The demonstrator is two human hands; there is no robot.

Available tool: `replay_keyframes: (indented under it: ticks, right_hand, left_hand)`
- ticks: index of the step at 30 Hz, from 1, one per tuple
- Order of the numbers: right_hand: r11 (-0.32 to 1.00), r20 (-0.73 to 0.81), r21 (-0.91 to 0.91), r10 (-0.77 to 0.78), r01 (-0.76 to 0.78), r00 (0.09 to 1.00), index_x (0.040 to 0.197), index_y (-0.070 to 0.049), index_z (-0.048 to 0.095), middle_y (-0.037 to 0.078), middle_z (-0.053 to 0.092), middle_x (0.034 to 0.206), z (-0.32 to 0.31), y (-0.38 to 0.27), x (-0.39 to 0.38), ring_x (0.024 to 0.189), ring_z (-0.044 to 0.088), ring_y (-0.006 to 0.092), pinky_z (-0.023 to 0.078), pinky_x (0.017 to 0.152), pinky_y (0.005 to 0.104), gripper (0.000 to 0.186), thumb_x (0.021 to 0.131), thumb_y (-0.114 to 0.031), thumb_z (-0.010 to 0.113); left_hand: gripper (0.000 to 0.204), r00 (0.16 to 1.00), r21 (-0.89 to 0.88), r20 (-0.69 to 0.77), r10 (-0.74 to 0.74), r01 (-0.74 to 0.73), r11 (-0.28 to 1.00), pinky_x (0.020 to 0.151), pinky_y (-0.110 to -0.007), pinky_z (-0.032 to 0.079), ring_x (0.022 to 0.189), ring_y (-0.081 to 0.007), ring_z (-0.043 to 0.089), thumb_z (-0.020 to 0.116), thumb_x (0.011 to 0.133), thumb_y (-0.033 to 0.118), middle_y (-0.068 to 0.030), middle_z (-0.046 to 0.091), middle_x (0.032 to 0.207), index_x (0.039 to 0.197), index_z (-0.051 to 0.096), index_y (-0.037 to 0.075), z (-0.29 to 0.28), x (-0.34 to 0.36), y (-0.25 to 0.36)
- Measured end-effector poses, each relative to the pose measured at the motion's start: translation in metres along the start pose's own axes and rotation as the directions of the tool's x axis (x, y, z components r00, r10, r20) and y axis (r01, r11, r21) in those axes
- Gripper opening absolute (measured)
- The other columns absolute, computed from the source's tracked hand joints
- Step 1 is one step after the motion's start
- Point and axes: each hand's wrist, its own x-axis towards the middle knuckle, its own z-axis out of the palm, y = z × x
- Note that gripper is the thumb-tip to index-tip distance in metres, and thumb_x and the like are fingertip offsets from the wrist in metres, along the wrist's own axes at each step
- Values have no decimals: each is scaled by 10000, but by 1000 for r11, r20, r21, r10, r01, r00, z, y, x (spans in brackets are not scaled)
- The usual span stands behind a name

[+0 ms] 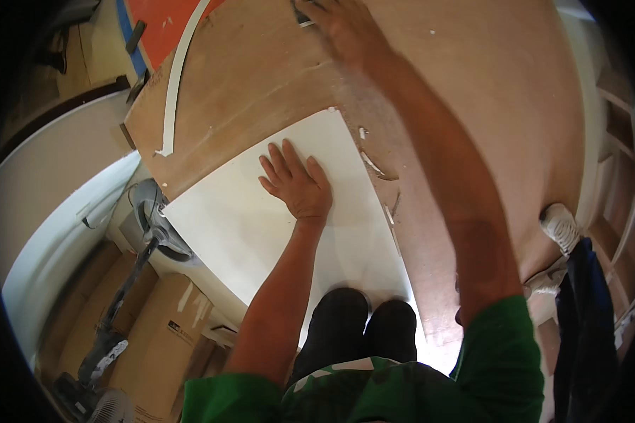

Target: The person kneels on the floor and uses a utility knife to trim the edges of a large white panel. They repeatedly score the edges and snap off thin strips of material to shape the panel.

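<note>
My left hand [300, 187] presses flat on a white sheet [240, 225], its fingers spread and nothing in it. The sheet lies on a large brown board [487, 106], slanting toward me, with its lower part by my knees. My right arm reaches far forward across the board. At the top edge of the view, my right hand [349, 32] has its fingers on a small dark object [303, 15] with a pale edge. That object is blurred and partly cut off, so its kind does not show.
A narrow white strip [178, 77] lies on the board at the left, near an orange-red sheet [164, 27]. White scraps [372, 163] lie beside the white sheet. A long-handled tool with a round head [155, 222] stands left, near cardboard [148, 338]. Another person's shoe [561, 227] is at right.
</note>
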Motion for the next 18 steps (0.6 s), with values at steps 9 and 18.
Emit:
replay_keyframes:
  ticks: [9, 18]
  right_hand:
    - [899, 341, 142, 349, -415, 873, 1151, -34, 652, 166, 678, 1012, -48, -48, -31, 917, 647, 349, 518, 836, 422, 235, 942, -109, 575]
    - [401, 466, 97, 791, -911, 398, 1236, -32, 613, 184, 696, 1076, -79, -153, -118, 963, 684, 336, 542, 817, 374, 317, 986, -222, 566]
  left_hand:
    - [616, 1000, 8, -6, -4, 5, 1000, 1134, -659, 70, 1482, -430, 111, 480, 963, 338, -177, 222, 1596, 1502, 353, 69, -1, 1, 1]
    - [615, 998, -17, 54, -21, 22, 1000, 1136, -652, 49, 1476, -438, 106, 448, 972, 339, -202, 227, 1582, 1498, 336, 41, -4, -1, 2]
